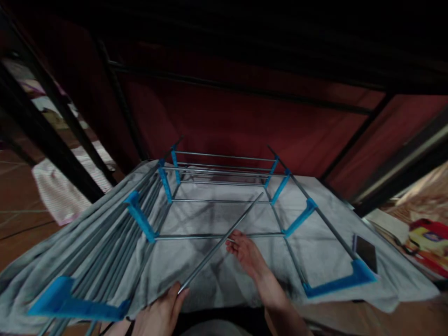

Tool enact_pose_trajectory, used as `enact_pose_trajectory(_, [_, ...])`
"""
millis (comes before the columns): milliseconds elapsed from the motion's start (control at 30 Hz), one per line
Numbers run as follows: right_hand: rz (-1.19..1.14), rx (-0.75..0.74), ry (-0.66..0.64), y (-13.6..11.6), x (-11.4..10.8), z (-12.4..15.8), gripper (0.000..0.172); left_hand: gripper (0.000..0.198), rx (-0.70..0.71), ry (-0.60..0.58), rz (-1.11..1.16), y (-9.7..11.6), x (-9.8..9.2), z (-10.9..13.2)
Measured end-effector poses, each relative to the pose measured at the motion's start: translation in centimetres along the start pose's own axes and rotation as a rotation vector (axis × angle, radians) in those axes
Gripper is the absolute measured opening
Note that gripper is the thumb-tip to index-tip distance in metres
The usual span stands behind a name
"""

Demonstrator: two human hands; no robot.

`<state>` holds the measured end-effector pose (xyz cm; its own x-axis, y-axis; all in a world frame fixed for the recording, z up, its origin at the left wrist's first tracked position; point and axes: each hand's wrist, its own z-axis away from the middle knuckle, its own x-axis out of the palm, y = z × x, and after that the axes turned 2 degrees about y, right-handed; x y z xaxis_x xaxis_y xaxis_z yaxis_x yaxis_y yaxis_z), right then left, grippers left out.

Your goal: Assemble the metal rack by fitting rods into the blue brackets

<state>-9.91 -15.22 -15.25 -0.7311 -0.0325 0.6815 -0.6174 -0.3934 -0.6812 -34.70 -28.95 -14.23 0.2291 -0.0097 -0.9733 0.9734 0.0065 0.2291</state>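
A long thin metal tube (210, 255) slants from lower left to upper right over a half-built rack of metal tubes and blue plastic brackets (300, 218). My left hand (159, 310) is closed around its near end. My right hand (245, 254) is beside the tube's middle, fingers curled in a pinch; a small, thin, pale thing seems to show at the fingertips, too blurred to name. Behind the tube runs a cross rod (196, 236) of the rack. The rack lies on a grey cloth (210, 214).
Several loose metal tubes (115, 247) lie along the cloth's left side. A phone (366, 254) rests at the right. Dark posts (45, 126) and a red curtain (238, 121) stand around the cloth. A red and yellow package (429, 242) sits far right; striped fabric (63, 184) hangs left.
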Motion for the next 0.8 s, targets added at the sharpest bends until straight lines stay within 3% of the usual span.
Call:
enact_pose_trajectory(100, [0.072,-0.077,0.084,-1.4,-0.5,-1.9,0.031,0.041,0.012,-0.060,-0.064,1.0,-0.3,-3.7])
enact_pose_trajectory(233, [0.141,-0.111,0.144,-2.3,-1.3,-4.2,0.036,0.041,0.016,0.003,-0.152,2.1,-0.7,-6.3])
enact_pose_trajectory(400, [0.129,-0.143,0.207,-2.8,-2.3,-5.4,0.032,0.039,0.074,0.101,-0.221,2.3,-0.8,-7.3])
enact_pose_trajectory(500, [0.098,-0.136,0.215,-2.8,-3.0,-5.6,0.027,0.050,0.123,0.148,-0.248,2.2,-0.4,-7.4])
enact_pose_trajectory(667, [0.070,-0.059,0.224,-2.1,-3.8,-5.5,0.022,0.049,0.103,0.228,-0.244,1.9,0.1,-8.0])
enact_pose_trajectory(800, [0.064,0.029,0.182,-1.4,-3.1,-5.3,0.019,0.048,0.084,0.267,-0.214,1.4,0.0,-9.1])
